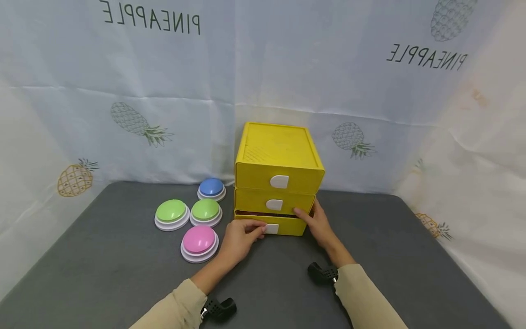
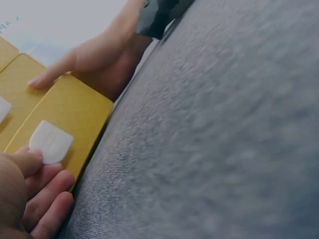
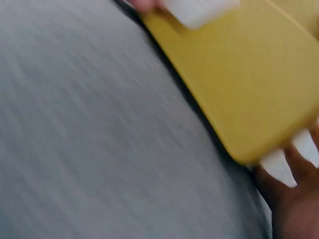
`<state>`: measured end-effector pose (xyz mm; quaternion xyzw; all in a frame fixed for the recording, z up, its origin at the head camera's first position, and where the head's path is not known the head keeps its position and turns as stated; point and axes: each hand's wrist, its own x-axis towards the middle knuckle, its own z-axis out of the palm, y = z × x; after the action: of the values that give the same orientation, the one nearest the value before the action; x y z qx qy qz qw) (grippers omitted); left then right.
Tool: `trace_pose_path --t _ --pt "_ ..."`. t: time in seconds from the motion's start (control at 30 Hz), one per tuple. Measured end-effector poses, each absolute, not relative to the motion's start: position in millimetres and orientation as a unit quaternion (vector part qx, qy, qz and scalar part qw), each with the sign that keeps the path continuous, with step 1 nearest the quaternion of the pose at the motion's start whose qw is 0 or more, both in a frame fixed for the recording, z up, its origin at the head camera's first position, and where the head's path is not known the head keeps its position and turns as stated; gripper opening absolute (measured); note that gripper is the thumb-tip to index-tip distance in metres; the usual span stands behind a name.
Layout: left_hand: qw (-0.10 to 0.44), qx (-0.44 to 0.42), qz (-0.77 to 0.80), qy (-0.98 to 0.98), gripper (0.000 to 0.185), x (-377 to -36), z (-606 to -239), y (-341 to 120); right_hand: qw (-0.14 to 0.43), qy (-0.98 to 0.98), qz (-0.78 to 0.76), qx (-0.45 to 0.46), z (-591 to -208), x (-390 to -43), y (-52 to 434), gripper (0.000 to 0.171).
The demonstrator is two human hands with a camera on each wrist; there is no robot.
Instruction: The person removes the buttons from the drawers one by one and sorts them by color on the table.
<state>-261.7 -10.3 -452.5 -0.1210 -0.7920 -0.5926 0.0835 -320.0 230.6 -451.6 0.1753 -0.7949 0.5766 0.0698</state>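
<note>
- Left hand [image 1: 240, 240] rests on the dark grey felt tabletop [image 1: 102, 269] in front of the yellow plastic 3-drawer cabinet [image 1: 277, 178]; its thumb and forefinger pinch the white plastic tab handle [image 1: 271, 229] on the bottom drawer [image 1: 283, 225], while the other fingers curl loosely beneath, as the left wrist view shows.
- Just left of that hand lie 4 round dome push-buttons on white bases: a pink one [image 1: 199, 242] nearest, 2 green ones [image 1: 172, 213] [image 1: 205, 212] behind it, and a blue one [image 1: 211, 188] farthest back, beside the cabinet.
- Bottom drawer sits at the foot of the stack, pulled out a slight way, with a dark gap showing along its top edge; the 2 drawers above look shut.
- Judging by its thin plastic walls, the drawer is probably light and stiff with a smooth, somewhat slippery face, so the small tab at the centre is the natural place to grip; the whole cabinet may slide on the felt unless braced.
- Right hand [image 1: 318, 224] lies against the cabinet's right front corner, fingers straight, fingertips pressing the edge where the middle and bottom drawers meet; it grips nothing.
- Behind everything hangs a white cloth printed with pineapples [image 1: 135, 123].
</note>
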Motion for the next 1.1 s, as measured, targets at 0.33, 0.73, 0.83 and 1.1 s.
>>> trace_pose_path --t 0.33,0.73,0.83,1.1 --pt "0.078 -0.132 -0.588 -0.794 0.011 -248.5 -455.9 -17.6 0.100 -0.793 0.568 0.196 -454.3 -324.2 238.8 0.046" --pt "0.067 -0.132 -0.582 -0.800 0.011 -230.6 -459.5 -18.6 0.197 -0.683 0.675 0.199 -417.2 -313.2 236.3 0.074" --pt "0.069 -0.137 -0.587 -0.795 0.011 -230.5 -459.3 -17.2 0.228 -0.651 0.685 0.235 -393.1 -306.0 241.4 0.078" --pt "0.066 -0.126 -0.585 -0.798 0.010 -227.4 -457.6 -16.2 0.272 -0.670 0.606 0.332 -368.4 -297.9 239.8 0.066"
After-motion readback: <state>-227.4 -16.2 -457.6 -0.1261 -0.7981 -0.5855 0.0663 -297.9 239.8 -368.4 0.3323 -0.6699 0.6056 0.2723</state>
